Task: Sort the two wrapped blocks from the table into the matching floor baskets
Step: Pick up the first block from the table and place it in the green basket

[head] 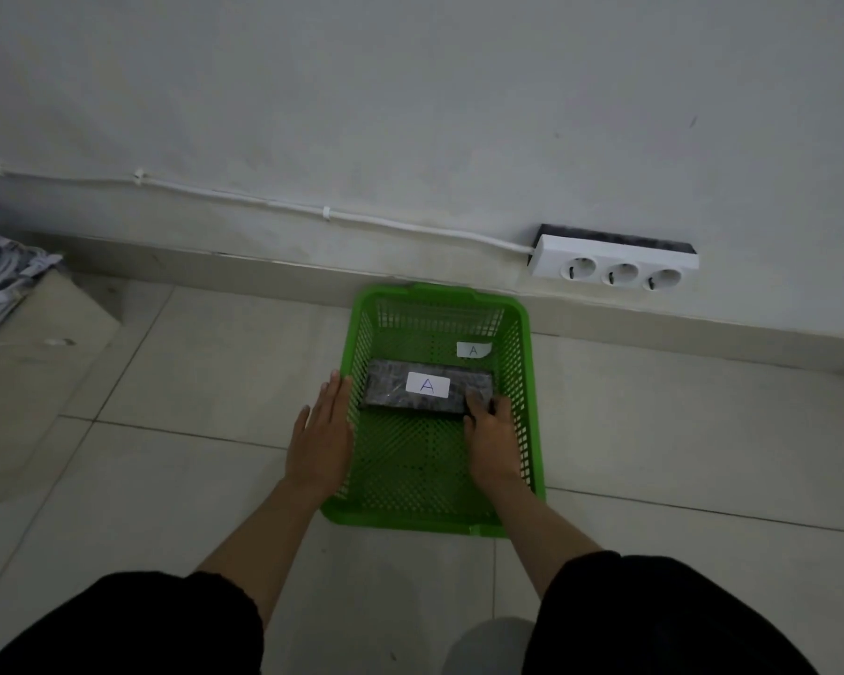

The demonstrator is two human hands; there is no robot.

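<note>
Pale floor tiles (678, 431) and a white wall (410, 90) are being shown, with one green basket (525, 382) seen sitting on the floor close to the skirting. One wrapped block (395, 389) is being seen inside the basket, lying flat across its middle; a second block is not being shown. Two paper labels are being displayed: one white label (428, 384) on top of the block, marked "A", and one smaller tag (473, 350) on the basket floor near the far right corner, also marked "A". The left hand (320, 438) is being held flat with fingers together and extended, resting against the outside of the basket's left wall, holding nothing. The right hand (490, 436) is being kept inside the basket, its fingers curled onto the block's right end; whether a firm grip is being applied cannot be told. One three-socket power strip (615, 265) is being seen mounted on the wall, fed by one white cable (264, 204).
</note>
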